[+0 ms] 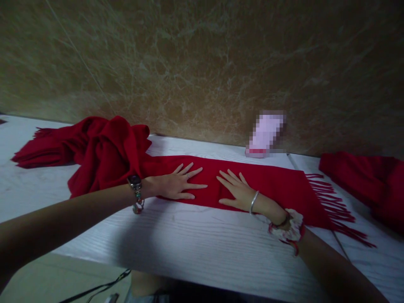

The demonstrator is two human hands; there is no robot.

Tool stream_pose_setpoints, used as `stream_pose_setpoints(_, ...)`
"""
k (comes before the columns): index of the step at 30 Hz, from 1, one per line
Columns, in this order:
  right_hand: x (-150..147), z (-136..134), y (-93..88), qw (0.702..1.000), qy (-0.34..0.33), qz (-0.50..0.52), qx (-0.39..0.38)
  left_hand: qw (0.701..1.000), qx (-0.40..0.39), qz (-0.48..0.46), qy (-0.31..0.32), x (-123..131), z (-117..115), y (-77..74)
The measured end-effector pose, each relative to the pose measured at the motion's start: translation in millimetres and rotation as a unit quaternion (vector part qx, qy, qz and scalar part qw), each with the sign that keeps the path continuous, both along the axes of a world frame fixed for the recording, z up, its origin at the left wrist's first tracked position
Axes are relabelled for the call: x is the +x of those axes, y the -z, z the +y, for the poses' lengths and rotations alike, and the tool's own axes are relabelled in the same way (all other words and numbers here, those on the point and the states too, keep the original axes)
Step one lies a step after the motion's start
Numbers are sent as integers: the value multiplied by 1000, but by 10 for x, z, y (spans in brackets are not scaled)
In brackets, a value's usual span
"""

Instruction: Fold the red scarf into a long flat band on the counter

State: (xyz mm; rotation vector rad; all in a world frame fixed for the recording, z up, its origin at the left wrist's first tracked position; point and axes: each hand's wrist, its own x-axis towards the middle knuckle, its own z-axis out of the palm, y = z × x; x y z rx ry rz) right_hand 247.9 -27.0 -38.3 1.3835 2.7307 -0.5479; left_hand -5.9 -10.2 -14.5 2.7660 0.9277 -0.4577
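A red scarf lies lengthwise across the white table, its fringed end spread toward the right. My left hand rests flat on the scarf with fingers spread, beside a bunched, rumpled heap of red cloth. Flat on the same stretch of scarf, a short gap to the right, is my right hand, fingers also spread and pointing left. Neither hand grasps anything. Between the two hands the cloth looks smooth, with a faint crease.
A folded red scarf lies at the far left of the white table. More red cloth is piled at the right. A pixelated pink object leans by the brown marbled wall. A black strap shows below the table edge.
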Motion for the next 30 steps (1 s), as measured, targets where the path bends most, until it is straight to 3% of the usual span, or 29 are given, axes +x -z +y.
stream_pose_setpoints(7,33,-2,-96,997,-46,-28,-48,999,27,-27,28,-229,82,32)
stream_pose_setpoints(11,45,-35,-172,993,-77,-44,-76,997,40,-43,53,-188,63,-26)
stream_pose_setpoints(18,46,-258,-111,988,-147,-31,-28,995,33,-67,61,34,80,18)
stream_pose_setpoints(26,45,-326,-117,988,-152,-35,-15,995,26,-72,61,-190,176,96)
stream_pose_setpoints(30,40,-340,-145,986,-159,-33,-31,991,29,-97,84,-129,116,44)
